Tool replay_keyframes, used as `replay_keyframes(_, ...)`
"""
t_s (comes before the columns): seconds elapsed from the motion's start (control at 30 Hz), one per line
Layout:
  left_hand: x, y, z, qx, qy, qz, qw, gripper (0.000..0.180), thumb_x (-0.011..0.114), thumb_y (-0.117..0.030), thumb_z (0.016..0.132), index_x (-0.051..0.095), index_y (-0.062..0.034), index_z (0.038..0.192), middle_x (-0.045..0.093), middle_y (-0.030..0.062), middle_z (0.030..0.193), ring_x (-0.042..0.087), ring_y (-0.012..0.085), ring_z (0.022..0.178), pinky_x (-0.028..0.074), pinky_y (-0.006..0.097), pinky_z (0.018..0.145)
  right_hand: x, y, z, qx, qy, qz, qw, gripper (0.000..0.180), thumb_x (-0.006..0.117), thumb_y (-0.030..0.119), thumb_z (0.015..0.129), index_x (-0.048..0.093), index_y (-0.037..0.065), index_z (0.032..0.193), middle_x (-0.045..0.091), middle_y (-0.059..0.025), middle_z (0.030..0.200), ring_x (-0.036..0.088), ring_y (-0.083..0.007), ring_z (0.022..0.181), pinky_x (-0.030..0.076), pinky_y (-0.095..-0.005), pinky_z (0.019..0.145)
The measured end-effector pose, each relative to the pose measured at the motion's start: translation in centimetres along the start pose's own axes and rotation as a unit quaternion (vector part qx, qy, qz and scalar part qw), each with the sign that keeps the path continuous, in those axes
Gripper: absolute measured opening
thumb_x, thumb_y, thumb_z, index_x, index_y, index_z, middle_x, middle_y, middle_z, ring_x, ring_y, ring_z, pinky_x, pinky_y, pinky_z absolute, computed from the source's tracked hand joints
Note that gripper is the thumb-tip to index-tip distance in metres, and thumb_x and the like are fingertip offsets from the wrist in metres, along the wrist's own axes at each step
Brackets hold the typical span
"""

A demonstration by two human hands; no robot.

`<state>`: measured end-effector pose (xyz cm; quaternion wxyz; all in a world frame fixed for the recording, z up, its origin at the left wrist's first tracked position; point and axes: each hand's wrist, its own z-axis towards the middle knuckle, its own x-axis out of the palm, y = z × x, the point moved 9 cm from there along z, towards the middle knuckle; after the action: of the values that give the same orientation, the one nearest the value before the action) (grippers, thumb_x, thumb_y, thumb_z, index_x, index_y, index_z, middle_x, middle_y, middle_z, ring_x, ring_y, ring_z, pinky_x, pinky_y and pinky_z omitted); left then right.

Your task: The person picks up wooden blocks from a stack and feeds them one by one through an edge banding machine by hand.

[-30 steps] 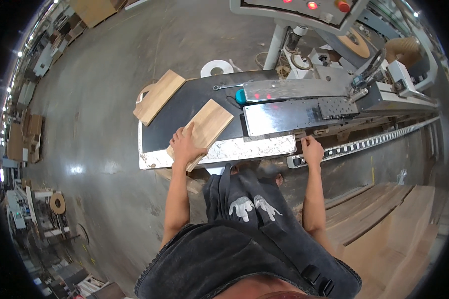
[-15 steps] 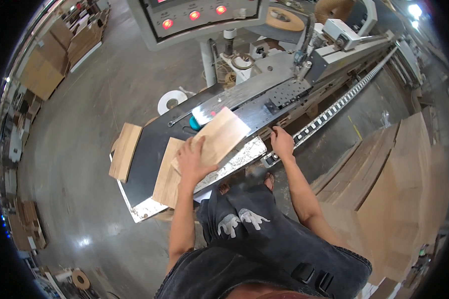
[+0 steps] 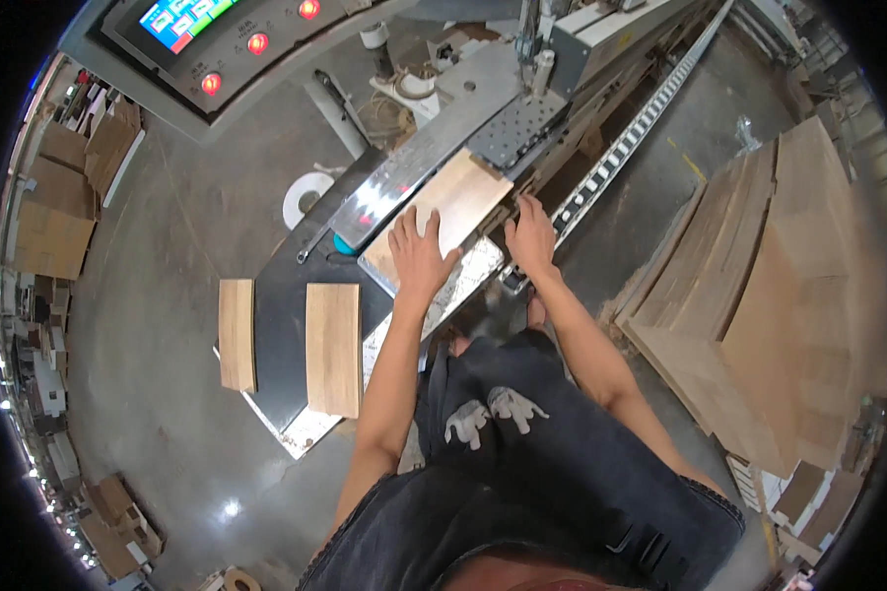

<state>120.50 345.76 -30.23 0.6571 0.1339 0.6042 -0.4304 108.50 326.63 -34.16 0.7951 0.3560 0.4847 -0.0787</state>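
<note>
A light wooden board (image 3: 458,202) lies flat on the machine's feed table, alongside the metal guide (image 3: 384,202). My left hand (image 3: 421,258) rests on it with the fingers spread, pressing from above. Just beyond the board's right end, my right hand (image 3: 532,236) is at the machine's near edge, fingers stretched out and thumb apart, with nothing visible in them. Two more wooden boards lie to the left: one board (image 3: 333,350) on the dark table (image 3: 281,305), and another board (image 3: 237,335) at the table's left edge.
A control panel (image 3: 232,59) with a lit screen and red buttons hangs at the upper left. A roller rail (image 3: 631,138) runs out to the far right. Stacked wood panels (image 3: 729,246) stand on the right. A white roll (image 3: 307,197) sits behind the table.
The board under my left hand has moved from a tilted position to flat along the guide. My right hand has shifted closer to it, its fingers straighter. The view has turned.
</note>
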Motion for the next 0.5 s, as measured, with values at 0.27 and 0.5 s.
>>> replay_keyframes(0.27,1.5,0.8,1.4,-0.056,0.051,-0.006,0.997,0.087,0.087,-0.042,0.074,0.055,-0.0146,0.150,0.036,0.0261,0.162,0.030,0.0476,0.151,0.027,0.065,0.121,3.0,8.5,-4.6,-0.019,0.118,0.058,0.991,0.107,0.092,0.027,0.078,0.030,-0.021,0.151,0.009,-0.0424,0.165,0.023,-0.0555,0.152,0.031,-0.0550,0.122)
replay_keyframes(0.5,0.2,1.0,1.5,-0.043,0.032,-0.030,0.998,0.071,0.078,-0.045,0.086,0.060,-0.0119,0.147,0.037,0.0269,0.164,0.034,0.0488,0.149,0.030,0.057,0.121,6.3,10.3,-5.5,-0.018,0.121,0.139,0.983,0.120,0.091,0.013,0.075,0.008,-0.024,0.153,-0.006,-0.0459,0.164,0.007,-0.0608,0.154,0.024,-0.0586,0.125)
